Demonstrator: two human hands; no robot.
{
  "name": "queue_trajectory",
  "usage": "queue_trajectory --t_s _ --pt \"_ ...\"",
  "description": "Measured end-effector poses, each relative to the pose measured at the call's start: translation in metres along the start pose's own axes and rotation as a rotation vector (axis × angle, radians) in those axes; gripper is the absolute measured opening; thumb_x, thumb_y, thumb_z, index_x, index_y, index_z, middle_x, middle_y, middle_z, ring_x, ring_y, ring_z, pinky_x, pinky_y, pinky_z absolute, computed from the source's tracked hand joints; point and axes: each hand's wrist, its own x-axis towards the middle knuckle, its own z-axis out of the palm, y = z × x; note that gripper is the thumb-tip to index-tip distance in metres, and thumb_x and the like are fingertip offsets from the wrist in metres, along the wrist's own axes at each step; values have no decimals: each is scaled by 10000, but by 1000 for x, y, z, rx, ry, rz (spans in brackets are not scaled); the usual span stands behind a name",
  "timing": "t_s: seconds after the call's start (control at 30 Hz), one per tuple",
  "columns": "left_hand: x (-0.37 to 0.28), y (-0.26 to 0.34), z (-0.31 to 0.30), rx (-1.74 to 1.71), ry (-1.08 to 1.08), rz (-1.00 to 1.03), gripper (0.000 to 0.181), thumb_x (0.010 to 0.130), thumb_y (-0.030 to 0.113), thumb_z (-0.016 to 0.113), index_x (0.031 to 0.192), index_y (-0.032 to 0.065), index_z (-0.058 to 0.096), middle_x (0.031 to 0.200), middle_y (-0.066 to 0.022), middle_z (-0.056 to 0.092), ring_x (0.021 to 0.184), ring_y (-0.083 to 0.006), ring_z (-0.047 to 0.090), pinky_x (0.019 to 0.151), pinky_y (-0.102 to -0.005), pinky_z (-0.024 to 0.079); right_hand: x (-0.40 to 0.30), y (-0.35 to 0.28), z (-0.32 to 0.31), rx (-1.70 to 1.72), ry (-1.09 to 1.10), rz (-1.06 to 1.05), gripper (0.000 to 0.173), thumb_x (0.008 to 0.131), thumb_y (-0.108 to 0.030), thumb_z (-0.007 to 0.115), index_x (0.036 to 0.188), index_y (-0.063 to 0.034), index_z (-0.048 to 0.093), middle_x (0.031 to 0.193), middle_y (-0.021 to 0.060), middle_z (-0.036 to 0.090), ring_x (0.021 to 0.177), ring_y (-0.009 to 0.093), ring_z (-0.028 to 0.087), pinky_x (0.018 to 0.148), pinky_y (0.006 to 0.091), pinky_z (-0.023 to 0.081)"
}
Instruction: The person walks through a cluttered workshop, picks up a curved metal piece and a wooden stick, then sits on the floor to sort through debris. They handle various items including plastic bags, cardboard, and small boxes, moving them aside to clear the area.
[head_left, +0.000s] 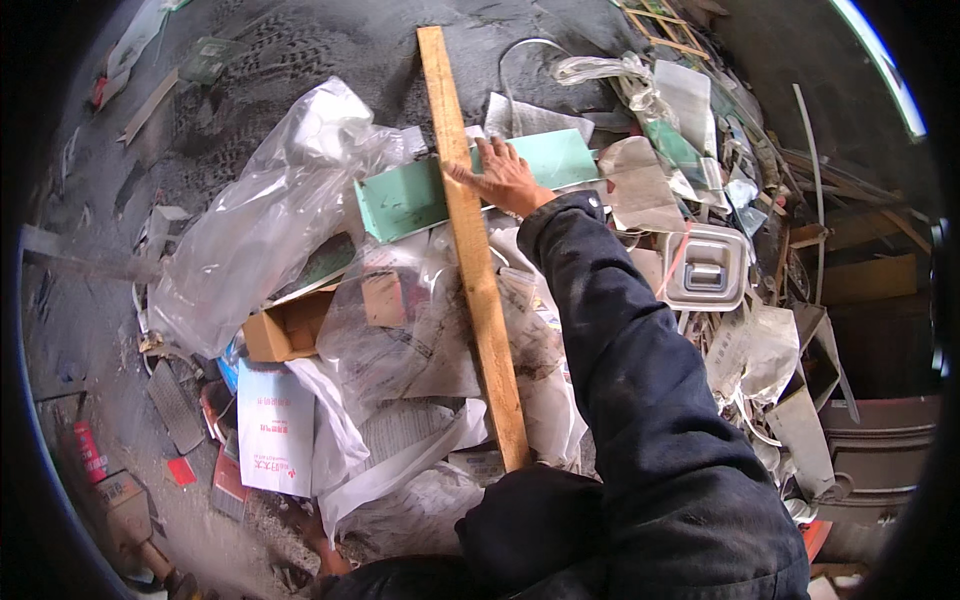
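Note:
My right hand (504, 177) lies palm down with its fingers spread over a pale green bent panel (559, 159). Its thumb rests on a long wooden plank (477, 277), which crosses over the panel and runs back towards my dark-clothed knee. The panel's other half shows to the left of the plank. At the bottom left, a blurred skin-coloured shape beside dark cloth appears to be my left hand (330, 556); its fingers and anything in them cannot be made out.
Clear plastic sheeting (247, 232), an open cardboard box (289, 326) and a printed white box (276, 427) lie on the left. Crumpled wrapping (405, 427) spreads beneath the plank. A lidded plastic container (705, 268) sits amid scrap on the right. A dark panelled piece (877, 450) stands beyond it.

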Motion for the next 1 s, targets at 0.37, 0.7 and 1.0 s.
queue_trajectory --t_s 0.37,0.7,1.0 --pt "-33 33 8 36 -177 86 545 1027 204 552 1551 124 423 1428 -242 556 1255 -431 543 1024 -490 458 7 -6 -2 -284 -48 -178 1002 871 -893 416 1344 -35 625 1272 206 620 1197 386 570 1093 464 394" --pt "-22 118 12 70 -357 323 510 1055 191 494 1561 177 425 1393 -249 581 1226 -470 541 1007 -517 451 -67 -21 -6 -148 -400 -81 1046 811 -951 410 1309 -64 653 1161 222 670 1153 403 573 1055 505 398" --pt "94 146 66 39 23 750 393 1005 205 602 1373 69 584 1336 -222 597 1237 -442 534 1034 -491 436 -76 -14 13 15 -365 -75 1103 768 -962 467 1305 -6 580 1222 251 646 1211 403 599 1038 497 433"
